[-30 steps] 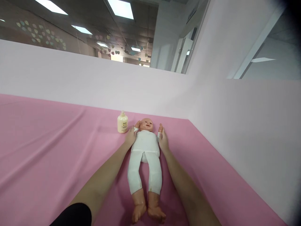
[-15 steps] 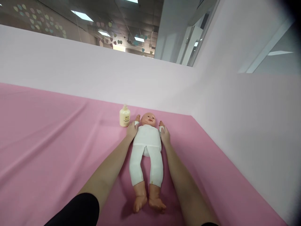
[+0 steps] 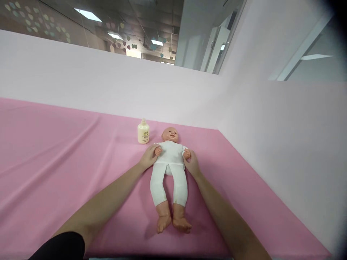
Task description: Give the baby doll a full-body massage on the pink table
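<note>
A baby doll (image 3: 170,153) in white clothing lies on its back on the pink cover, head toward the wall and bare feet toward me. My left hand (image 3: 149,156) is closed around the doll's arm on the left side, whose small hand shows at my fingers. On the other side, my right hand (image 3: 192,163) grips the doll's other arm near its wrist. Both doll arms are bent, with the little hands close to the chest. Some of my fingers are hidden behind the doll's arms.
A cream pump bottle (image 3: 143,133) stands left of the doll's head. The pink cover (image 3: 67,162) has folds at the left and meets a white wall (image 3: 108,86) at the back and right. Windows (image 3: 130,32) sit above the wall.
The doll's arms were raised beside its head; both are now lowered and bent by its chest. My hands have moved toward me with them. The view has shifted slightly.
</note>
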`<state>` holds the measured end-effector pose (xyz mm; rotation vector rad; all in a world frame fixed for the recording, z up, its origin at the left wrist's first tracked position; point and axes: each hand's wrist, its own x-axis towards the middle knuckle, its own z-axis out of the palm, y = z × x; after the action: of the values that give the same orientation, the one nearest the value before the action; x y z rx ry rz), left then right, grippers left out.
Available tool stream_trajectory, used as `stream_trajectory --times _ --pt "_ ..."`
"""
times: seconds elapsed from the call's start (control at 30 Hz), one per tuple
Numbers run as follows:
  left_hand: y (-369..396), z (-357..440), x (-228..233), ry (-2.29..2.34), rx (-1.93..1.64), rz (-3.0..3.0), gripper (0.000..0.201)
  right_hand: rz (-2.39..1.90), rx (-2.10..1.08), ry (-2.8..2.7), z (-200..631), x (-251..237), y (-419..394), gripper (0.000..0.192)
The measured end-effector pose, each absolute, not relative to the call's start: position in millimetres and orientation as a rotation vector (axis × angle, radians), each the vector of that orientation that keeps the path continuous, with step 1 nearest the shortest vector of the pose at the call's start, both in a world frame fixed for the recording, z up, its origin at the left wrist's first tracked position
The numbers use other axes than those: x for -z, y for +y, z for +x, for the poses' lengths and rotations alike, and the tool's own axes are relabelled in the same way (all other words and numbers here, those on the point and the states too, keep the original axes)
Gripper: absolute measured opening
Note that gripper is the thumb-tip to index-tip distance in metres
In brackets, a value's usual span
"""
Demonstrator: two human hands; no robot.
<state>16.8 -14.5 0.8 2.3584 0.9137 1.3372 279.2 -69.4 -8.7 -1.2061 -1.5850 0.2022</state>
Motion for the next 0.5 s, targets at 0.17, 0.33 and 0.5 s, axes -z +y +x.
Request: stream_trajectory --times 0.17,0.33,0.5 --pt "-27 13 -2 0.834 -1.303 2.315 0.036 -1.183 -0.205 -1.646 281 8 -75 0.035" --pt "-12 12 4 0.995 -1.543 1.710 0.040 -1.126 -0.417 -1.303 291 3 -71 0.059" --pt "9 -3 10 0.963 -1.790 1.206 0.046 -1.075 -0.489 -0.966 318 6 -66 0.099"
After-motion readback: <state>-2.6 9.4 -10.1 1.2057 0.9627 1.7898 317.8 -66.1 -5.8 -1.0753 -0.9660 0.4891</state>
